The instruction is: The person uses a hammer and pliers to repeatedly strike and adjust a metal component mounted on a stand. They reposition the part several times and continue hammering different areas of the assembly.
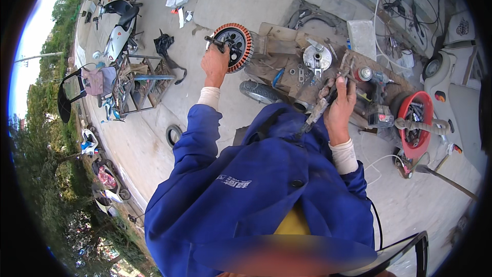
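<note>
My left hand (215,64) is closed around the dark axle of a hub motor stator (247,46), a black-centred wheel ringed with copper-orange windings. The stator stands beside the left end of a low, dirty workbench (271,48). Over the bench's near side, my right hand (339,109) is closed on a long, grey-and-black tool (319,112), whose exact kind I cannot make out. Just beyond that hand lies a round silver brake plate (313,62). A blue-handled tool (278,77) and several small metal parts lie left of the plate.
A spray can (364,74) stands right of my right hand. Farther right is a red basin (428,103) of metal parts. A tyre (262,92) lies against the bench's near side. At left stand a metal rack (148,79) and a white scooter (117,40).
</note>
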The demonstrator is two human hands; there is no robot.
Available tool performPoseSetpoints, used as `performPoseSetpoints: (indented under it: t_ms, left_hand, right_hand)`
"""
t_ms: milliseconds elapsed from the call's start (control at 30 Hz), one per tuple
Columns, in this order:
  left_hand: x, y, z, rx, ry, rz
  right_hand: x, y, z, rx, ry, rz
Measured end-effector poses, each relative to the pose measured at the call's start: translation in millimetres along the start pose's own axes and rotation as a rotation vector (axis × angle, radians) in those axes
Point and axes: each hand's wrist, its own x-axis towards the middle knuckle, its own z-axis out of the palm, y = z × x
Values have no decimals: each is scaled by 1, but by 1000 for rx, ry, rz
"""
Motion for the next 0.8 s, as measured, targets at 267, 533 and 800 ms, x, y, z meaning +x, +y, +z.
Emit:
performPoseSetpoints:
  t_ms: [267, 533, 800]
  left_hand:
    - [0, -11, 13, 12, 31, 42]
    - [0, -6, 12, -98, 10, 13]
    - [-6, -18, 18, -134, -10, 22]
  right_hand:
    - [-8, -4, -10, 17, -14, -12]
    - [-17, -15, -15, 0, -11, -52]
    - [-24, -18, -23, -24, 25, -52]
